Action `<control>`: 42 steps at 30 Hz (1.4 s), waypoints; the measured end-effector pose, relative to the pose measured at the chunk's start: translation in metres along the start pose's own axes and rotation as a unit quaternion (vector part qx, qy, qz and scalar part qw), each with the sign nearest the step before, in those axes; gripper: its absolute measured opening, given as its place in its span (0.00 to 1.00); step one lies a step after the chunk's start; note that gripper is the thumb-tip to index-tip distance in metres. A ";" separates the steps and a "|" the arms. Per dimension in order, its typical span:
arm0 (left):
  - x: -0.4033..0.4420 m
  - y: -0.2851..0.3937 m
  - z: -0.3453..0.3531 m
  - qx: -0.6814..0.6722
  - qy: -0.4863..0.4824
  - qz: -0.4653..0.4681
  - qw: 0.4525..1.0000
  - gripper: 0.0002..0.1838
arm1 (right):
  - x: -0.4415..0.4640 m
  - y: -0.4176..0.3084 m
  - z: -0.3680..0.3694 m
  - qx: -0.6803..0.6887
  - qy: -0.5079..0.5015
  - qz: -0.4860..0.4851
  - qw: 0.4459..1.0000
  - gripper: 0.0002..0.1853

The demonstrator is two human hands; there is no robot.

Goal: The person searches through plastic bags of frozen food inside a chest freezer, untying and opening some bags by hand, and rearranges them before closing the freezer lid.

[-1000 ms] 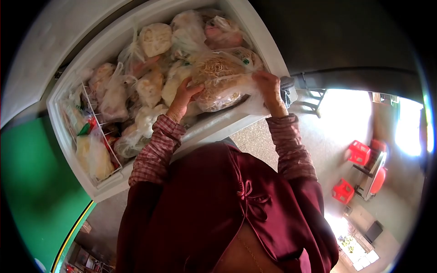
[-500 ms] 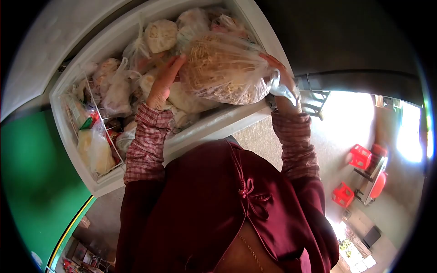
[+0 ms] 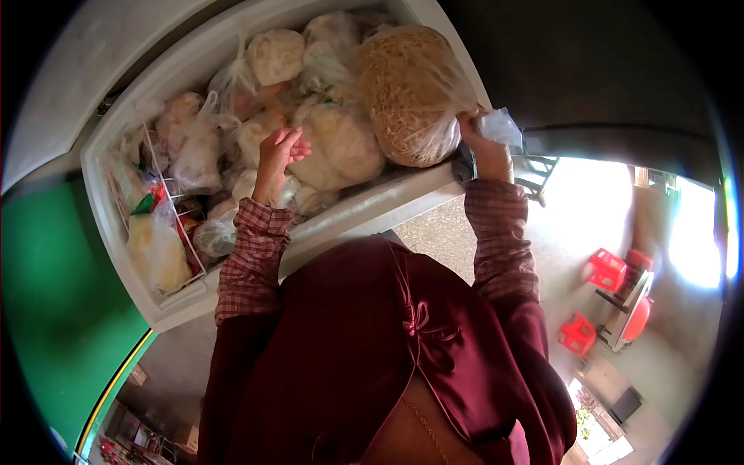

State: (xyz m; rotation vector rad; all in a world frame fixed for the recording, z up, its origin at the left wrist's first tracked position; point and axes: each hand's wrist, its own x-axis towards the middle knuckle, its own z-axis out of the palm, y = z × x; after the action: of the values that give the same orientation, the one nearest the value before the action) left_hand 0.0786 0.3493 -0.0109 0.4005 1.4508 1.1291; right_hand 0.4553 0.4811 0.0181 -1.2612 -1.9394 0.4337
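My right hand (image 3: 484,147) is closed around the gathered neck of a large clear plastic bag (image 3: 411,93) full of tan, shredded or noodle-like strands. That bag sits at the right end of an open chest freezer (image 3: 387,194), its loose plastic end sticking out past my fist. Over the freezer's middle, my left hand (image 3: 280,159) holds nothing; its fingers are loosely bent and apart. Just right of it lies a bag of pale food (image 3: 337,147), whose exact kind I cannot make out.
Several other bagged foods fill the freezer, among them a round pale bundle (image 3: 277,57) at the back. A white wire basket (image 3: 174,201) holds packets at the left end. Red stools (image 3: 607,269) and a table stand on the floor to the right.
The bag of strands has moved right and turned more upright. My left hand has let go of it and sits lower, while my right hand now grips its neck.
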 end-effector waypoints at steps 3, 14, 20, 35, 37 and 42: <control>-0.001 -0.017 -0.015 0.031 0.017 0.017 0.999 0.16 | -0.011 -0.017 -0.016 -0.060 -0.062 0.001 0.996 0.11; -0.018 -0.044 -0.085 0.053 0.127 0.107 0.985 0.11 | -0.007 -0.101 -0.033 -0.030 -0.096 0.149 0.984 0.20; 0.014 -0.061 -0.073 0.376 0.196 0.292 0.857 0.17 | 0.005 -0.103 -0.029 -0.085 -0.106 0.092 0.987 0.17; 0.099 -0.072 -0.111 0.346 0.289 0.110 0.886 0.33 | 0.036 -0.083 -0.001 0.669 0.025 0.465 0.580 0.16; 0.108 -0.075 -0.116 0.349 0.310 0.073 0.881 0.35 | 0.036 -0.089 0.000 0.683 0.016 0.469 0.560 0.17; 0.114 -0.082 -0.138 0.147 0.156 0.039 0.976 0.36 | 0.035 -0.109 -0.004 0.250 -0.105 0.245 0.931 0.17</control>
State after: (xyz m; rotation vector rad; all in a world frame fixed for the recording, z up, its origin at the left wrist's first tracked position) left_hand -0.0444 0.3445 -0.1644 0.5056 1.9041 1.0746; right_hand 0.3834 0.4622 0.1050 -1.3747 -1.5076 1.2768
